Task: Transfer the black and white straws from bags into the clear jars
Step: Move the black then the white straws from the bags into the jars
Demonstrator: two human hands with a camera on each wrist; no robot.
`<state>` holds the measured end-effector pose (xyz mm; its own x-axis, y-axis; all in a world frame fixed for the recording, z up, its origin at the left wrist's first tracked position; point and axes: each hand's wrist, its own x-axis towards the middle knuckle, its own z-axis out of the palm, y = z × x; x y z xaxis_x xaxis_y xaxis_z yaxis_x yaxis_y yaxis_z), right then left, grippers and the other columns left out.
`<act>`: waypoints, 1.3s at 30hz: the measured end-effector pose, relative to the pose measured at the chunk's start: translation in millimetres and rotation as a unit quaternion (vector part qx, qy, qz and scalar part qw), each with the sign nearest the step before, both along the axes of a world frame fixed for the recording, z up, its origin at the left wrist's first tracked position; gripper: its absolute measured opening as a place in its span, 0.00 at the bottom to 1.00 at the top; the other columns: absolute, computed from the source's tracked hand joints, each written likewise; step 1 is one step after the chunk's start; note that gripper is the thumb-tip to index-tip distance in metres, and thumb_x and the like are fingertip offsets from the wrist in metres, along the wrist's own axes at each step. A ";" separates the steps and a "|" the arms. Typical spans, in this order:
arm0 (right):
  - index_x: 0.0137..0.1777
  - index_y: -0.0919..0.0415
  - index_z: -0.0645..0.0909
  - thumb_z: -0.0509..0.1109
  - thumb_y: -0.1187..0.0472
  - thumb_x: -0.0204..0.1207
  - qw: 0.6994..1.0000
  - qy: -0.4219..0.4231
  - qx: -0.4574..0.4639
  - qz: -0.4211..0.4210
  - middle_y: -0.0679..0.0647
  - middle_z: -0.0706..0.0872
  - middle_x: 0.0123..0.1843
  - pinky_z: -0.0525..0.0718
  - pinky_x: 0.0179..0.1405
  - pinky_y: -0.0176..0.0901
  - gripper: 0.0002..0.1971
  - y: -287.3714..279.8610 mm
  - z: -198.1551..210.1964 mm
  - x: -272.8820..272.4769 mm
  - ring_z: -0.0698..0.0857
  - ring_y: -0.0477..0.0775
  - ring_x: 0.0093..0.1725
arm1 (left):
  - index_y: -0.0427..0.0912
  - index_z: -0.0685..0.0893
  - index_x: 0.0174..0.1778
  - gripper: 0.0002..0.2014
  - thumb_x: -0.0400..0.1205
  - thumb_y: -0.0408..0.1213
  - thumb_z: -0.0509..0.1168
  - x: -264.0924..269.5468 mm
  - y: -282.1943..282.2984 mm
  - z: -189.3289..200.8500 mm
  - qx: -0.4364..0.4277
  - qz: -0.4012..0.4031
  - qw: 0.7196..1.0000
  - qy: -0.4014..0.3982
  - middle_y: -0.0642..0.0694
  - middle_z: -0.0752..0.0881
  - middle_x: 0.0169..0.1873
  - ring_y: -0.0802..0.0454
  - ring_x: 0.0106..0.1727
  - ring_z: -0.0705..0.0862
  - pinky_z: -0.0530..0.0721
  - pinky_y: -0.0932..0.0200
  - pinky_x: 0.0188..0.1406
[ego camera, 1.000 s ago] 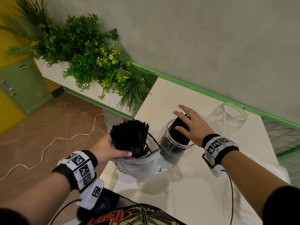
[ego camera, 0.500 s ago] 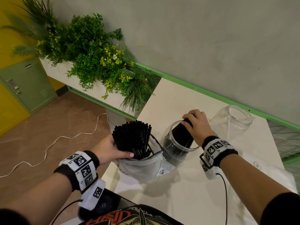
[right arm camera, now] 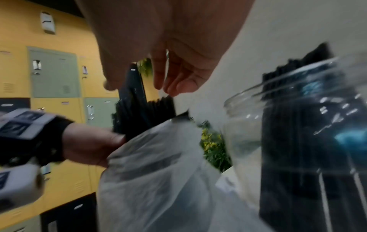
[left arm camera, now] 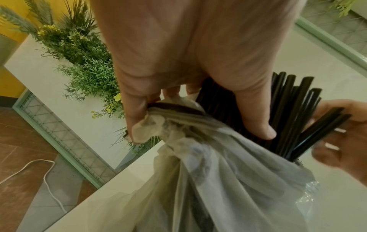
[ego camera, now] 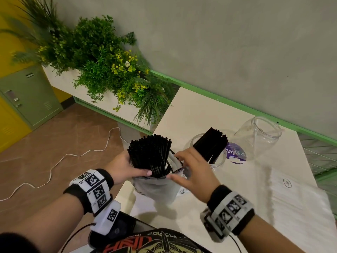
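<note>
My left hand (ego camera: pixel 125 165) grips the gathered mouth of a thin translucent bag (ego camera: pixel 156 189) standing at the table's near-left corner, its thumb pressed on the bundle of black straws (ego camera: pixel 151 152) sticking out of it. The left wrist view shows that hand (left arm camera: pixel 188 62) bunching the bag (left arm camera: pixel 218 180). My right hand (ego camera: pixel 191 170) is at the bag's right side, thumb and fingers spread around a few straws (left arm camera: pixel 321 125) that lean out of the bundle, not closed on them. Just behind stands a clear jar (ego camera: pixel 218 161) holding black straws (ego camera: pixel 211 143). An empty clear jar (ego camera: pixel 259 136) stands further right.
A pale plastic bag (ego camera: pixel 291 198) lies flat on the white table (ego camera: pixel 200 114) at the right. A planter of green plants (ego camera: pixel 109 70) borders the table's left end. A grey wall with a green rail (ego camera: pixel 237 106) runs behind. A white cable (ego camera: pixel 54 161) lies on the floor.
My right hand has left the top of the straws in the jar and come back left to the bag's straws. The left hand keeps its grip on the bag.
</note>
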<state>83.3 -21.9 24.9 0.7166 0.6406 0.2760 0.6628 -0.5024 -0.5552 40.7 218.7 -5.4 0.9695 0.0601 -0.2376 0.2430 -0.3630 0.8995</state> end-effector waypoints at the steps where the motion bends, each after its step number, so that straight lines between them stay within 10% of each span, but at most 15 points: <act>1: 0.65 0.56 0.75 0.75 0.41 0.70 1.000 0.020 -0.004 0.000 0.44 0.73 0.54 0.71 0.52 0.24 0.29 6.5 -6.4 -5.0 0.72 0.37 0.48 | 0.66 0.72 0.48 0.30 0.61 0.43 0.84 -0.7 -0.7 1.4 -0.005 -0.002 1.000 0.001 0.68 0.79 0.49 0.70 0.52 0.78 0.75 0.70 0.55; 8: 0.82 0.52 0.53 0.84 0.44 0.58 0.974 0.182 0.077 -0.110 0.46 0.67 0.66 0.70 0.58 0.18 0.56 37.6 -18.3 -12.2 0.72 0.39 0.57 | 0.66 0.74 0.47 0.38 0.42 0.62 0.80 -4.8 -5.2 3.0 0.000 0.005 1.000 -0.001 0.65 0.82 0.49 0.74 0.50 0.77 0.76 0.71 0.51; 15: 0.58 0.55 0.77 0.84 0.41 0.55 0.979 0.163 0.035 -0.116 0.48 0.71 0.56 0.75 0.62 0.43 0.34 47.5 -27.7 1.5 0.71 0.52 0.60 | 0.65 0.77 0.50 0.43 0.38 0.73 0.76 -6.3 -6.5 -5.8 -0.021 0.013 1.000 -0.009 0.62 0.85 0.52 0.69 0.55 0.81 0.79 0.67 0.53; 22: 0.38 0.51 0.75 0.83 0.51 0.64 0.974 0.184 0.097 -0.086 0.48 0.80 0.40 0.77 0.45 0.41 0.17 44.5 -14.4 4.9 0.78 0.46 0.44 | 0.66 0.73 0.49 0.30 0.60 0.44 0.84 -2.9 -2.9 -10.9 -0.004 0.014 1.000 -0.006 0.63 0.82 0.52 0.56 0.59 0.81 0.76 0.63 0.57; 30: 0.39 0.61 0.81 0.78 0.60 0.72 0.947 0.216 0.220 -0.088 0.51 0.85 0.36 0.81 0.43 0.37 0.08 30.3 6.3 6.6 0.83 0.45 0.39 | 0.67 0.73 0.51 0.34 0.53 0.55 0.83 0.0 -0.5 -13.4 0.004 0.008 1.000 -0.007 0.64 0.81 0.54 0.57 0.62 0.80 0.76 0.59 0.63; 35: 0.40 0.60 0.80 0.77 0.64 0.73 0.932 0.192 0.285 -0.116 0.53 0.86 0.38 0.83 0.46 0.40 0.07 29.2 12.8 8.0 0.84 0.51 0.42 | 0.59 0.73 0.58 0.33 0.62 0.44 0.83 2.0 -1.5 -15.9 0.023 0.018 1.000 -0.009 0.58 0.81 0.54 0.54 0.63 0.79 0.75 0.59 0.64; 39: 0.43 0.59 0.82 0.76 0.66 0.73 0.931 0.198 0.278 -0.130 0.48 0.87 0.41 0.80 0.49 0.32 0.05 33.3 5.2 6.5 0.85 0.44 0.45 | 0.66 0.73 0.52 0.35 0.52 0.60 0.82 2.6 -1.7 -13.5 0.020 0.014 1.000 -0.004 0.63 0.81 0.52 0.56 0.60 0.80 0.76 0.59 0.61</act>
